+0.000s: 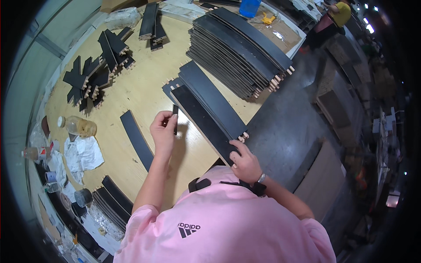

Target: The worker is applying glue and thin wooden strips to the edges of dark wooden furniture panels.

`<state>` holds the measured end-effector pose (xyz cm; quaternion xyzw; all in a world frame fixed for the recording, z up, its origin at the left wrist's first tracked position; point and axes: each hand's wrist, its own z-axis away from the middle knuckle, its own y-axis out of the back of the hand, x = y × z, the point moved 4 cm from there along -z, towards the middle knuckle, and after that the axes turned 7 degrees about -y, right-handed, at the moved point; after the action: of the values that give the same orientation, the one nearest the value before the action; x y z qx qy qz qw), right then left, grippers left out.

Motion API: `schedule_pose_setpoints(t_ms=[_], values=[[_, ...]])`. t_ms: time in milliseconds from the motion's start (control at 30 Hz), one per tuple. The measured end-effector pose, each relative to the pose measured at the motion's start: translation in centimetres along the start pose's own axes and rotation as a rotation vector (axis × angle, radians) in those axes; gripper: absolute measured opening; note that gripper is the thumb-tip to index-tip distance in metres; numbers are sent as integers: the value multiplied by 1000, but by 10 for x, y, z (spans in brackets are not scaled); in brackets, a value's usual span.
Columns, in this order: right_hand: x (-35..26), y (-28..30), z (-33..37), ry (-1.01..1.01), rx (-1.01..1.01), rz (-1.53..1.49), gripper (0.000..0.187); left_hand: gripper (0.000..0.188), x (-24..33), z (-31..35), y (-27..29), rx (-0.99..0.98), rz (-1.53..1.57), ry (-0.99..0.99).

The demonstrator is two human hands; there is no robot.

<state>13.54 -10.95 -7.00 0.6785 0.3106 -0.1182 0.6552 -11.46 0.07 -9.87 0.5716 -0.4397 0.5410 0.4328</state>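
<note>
My left hand (161, 131) is closed, pinching a short, thin dark strip (176, 119) upright between thumb and fingers. It is just left of a long dark board (202, 122) with a pale edge. My right hand (246, 163), a watch on its wrist, grips that board's near end, fingers curled over its face. Against the board's far side lie more dark boards (215, 103), with pale wooden dowels at their ends. Left of my left hand a single curved dark board (137, 139) rests on the table.
A tall stack of dark doweled boards (232, 48) stands at the table's (144, 83) far right. Short doweled pieces (90, 79) are heaped at far left. A yellowish bottle (80, 126), white cloth (83, 155) and more curved boards (112, 201) are at left. Another person (337, 15) is far off.
</note>
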Motion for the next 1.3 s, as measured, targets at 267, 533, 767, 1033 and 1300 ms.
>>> schedule_pose_setpoints(t_ms=[267,533,767,1033,1300], values=[[8,1,10,-426,-5,-314,45,7,13,-55,-14,-57,-676,-453],[27,-21,24,-888,36,-1118,44,10,19,-78,-30,-32,-947,-653],[29,-31,19,-974,-286,-1409,37,8,35,66,-78,-506,-711,-775],[24,-25,21,-1002,-300,-1483,33,6,27,-7,-60,-202,-839,-732],[20,-21,19,-944,-377,-1532,27,6,45,88,-80,-549,-473,-734]])
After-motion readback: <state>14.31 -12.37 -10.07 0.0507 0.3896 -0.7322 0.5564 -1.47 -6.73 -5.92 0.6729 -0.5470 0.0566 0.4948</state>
